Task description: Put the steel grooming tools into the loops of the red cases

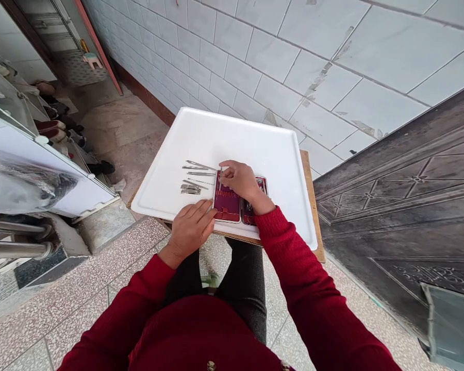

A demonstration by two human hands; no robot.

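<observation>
Head view: the open manicure case is landmark. Right hand above its left half, fingertips pinching one slim metal tool, exact type unclear. Tool lies just beyond the elastic loops, long axis running near-to-far, across the loop row; right hand nearer. Left hand at the case's left edge, touching; whether it pinches, cannot tell. Count: one case, two halves; one held tool; left of case, at least six loose metal tools, some overlapping; one white tray beneath.

Maroon case, silvery tools, white tray, red sleeves, pinkish speckled floor
</observation>
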